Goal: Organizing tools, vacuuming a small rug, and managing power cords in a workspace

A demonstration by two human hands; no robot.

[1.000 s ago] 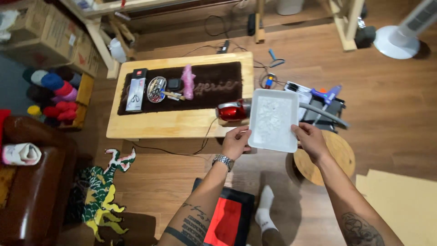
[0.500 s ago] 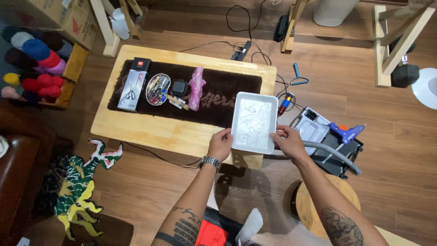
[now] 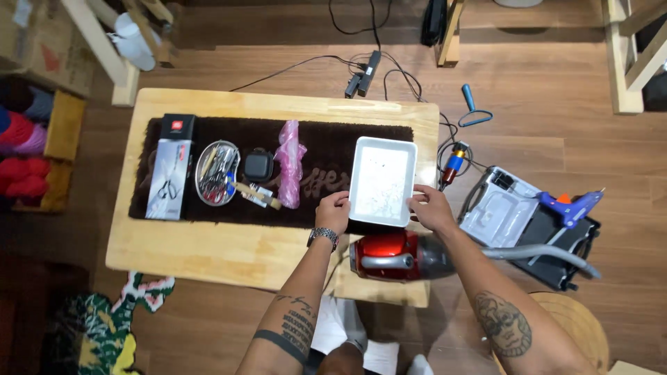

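Both hands on the white tray [image 3: 381, 179]: left hand [image 3: 333, 212] closed on its near-left corner, right hand [image 3: 429, 208] pinching the near-right edge, fingers curled over the rim. Tray sits at the right end of the dark mat [image 3: 326, 149] on the tabletop [image 3: 208, 246], short side toward me.

Handling guess: rigid, shallow, light, probably plastic or enamel. Smooth rim, could slip, so grip at opposite edges as I have it and keep level; specks inside could be loose bits.

Counts, working outward:
- 1 tray
- 1 red vacuum [image 3: 392, 255] just below the tray at the tabletop edge, its grey hose running right
- 1 pink bag [image 3: 290, 161] left of the tray
- 1 small black case [image 3: 258, 165]
- 1 oval metal dish [image 3: 217, 172] full of tools, count not readable
- 1 grey box [image 3: 167, 178] with scissors pictured
- 1 blue glue gun [image 3: 568, 206] on an open case [image 3: 517, 222] on the floor, right
- 1 power strip [image 3: 363, 75] behind the tabletop
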